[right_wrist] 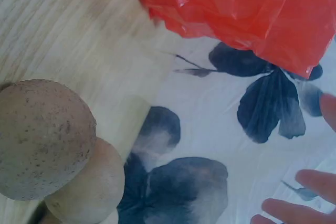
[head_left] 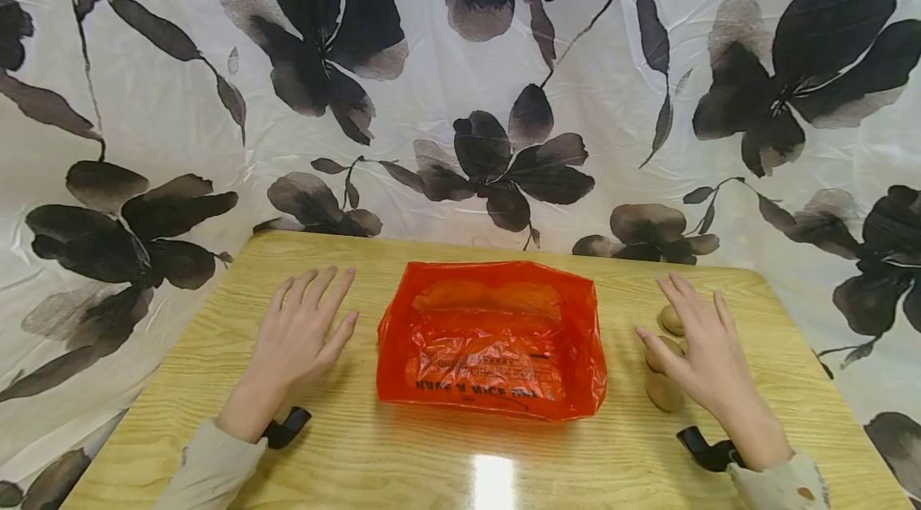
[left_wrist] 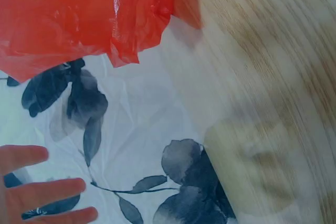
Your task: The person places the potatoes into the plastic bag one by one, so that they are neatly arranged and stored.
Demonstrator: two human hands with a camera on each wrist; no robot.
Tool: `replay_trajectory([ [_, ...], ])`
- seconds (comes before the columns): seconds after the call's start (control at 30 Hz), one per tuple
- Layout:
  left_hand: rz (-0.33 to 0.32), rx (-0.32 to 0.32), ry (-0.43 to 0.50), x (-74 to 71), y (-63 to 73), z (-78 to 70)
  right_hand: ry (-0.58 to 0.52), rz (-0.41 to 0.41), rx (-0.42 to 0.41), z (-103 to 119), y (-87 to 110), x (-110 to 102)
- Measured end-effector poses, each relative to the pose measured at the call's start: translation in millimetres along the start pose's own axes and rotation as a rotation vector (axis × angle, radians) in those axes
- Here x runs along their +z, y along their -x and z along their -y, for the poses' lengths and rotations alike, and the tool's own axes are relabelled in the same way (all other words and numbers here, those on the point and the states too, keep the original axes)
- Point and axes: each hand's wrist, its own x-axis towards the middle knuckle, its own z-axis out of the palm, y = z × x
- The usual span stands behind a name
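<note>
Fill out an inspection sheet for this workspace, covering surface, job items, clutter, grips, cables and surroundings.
Surface: light wooden table, bright glare patch near the person.
Job items: red plastic bag in the middle, mouth open, nothing visible inside; three brown potatoes in a row to its right.
Clutter: nothing seen.
Grips: left hand left of the bag, fingers extended, holding nothing; right hand partly hides the potatoes in the head view, fingers extended, contact unclear. Black pieces at both wrists.
Cables: nothing seen.
Surroundings: white cloth with dark flowers behind the table.
</note>
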Motion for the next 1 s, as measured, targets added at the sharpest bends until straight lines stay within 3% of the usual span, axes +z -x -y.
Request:
replay_trajectory([
  [0.23, -0.152, 0.087, 0.028, -3.2, -5.0, -7.7, -0.125, -0.104, -0.035, -9.1, 0.6, -2.6],
  [0.33, -0.155, 0.085, 0.058, -5.9, -6.9, -13.1, -0.161, -0.099, -0.042, -13.3, 2.2, -4.3],
  [0.53, -0.093, 0.038, 0.147, -12.4, -8.8, -24.9, -0.196, -0.073, -0.052, -20.1, 5.5, -7.8],
  [0.73, -0.067, 0.050, 0.188, -16.1, -10.9, -32.3, -0.234, -0.036, -0.109, -25.9, 8.8, -10.3],
  [1.0, 0.039, 0.034, 0.217, -17.9, -9.2, -38.2, -0.227, 0.094, -0.168, -34.8, 19.0, -9.1],
])
